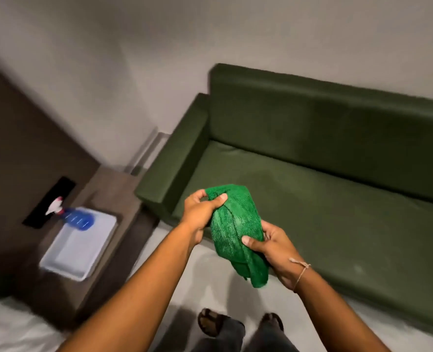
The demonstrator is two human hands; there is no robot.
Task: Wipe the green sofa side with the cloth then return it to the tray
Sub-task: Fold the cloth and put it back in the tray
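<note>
Cloth position first: the bright green, ribbed microfibre cloth [235, 224] is bunched up and held in the air in front of the dark green fabric sofa [312, 174], level with the front edge of the seat cushion and nearer the sofa's armrest [177, 158] than its far end. It touches neither the armrest nor the cushion.

We hold the cloth with both hands. Our left hand [200, 212] is closed around the upper part of the bundle, thumb pressed across the fabric and fingers curled behind it. Our right hand [271, 247] is closed on the lower part, thumb on the front face and fingers wrapped behind; a loose tail of cloth hangs below this grip. A thin string bracelet [301, 271] circles the right wrist.

Beyond the armrest, away from the seat, stands a low brown wooden side table [113, 189], close beside the sofa. A white rectangular plastic tray [101, 252] rests on this table. A blue translucent spray bottle [77, 219] with a white and red trigger head lies tilted at the tray end farther from us, its body over the tray rim. The cloth is well apart from the tray.

Our two sandalled feet [210, 326] stand on the pale floor [179, 250] in front of the sofa.
</note>
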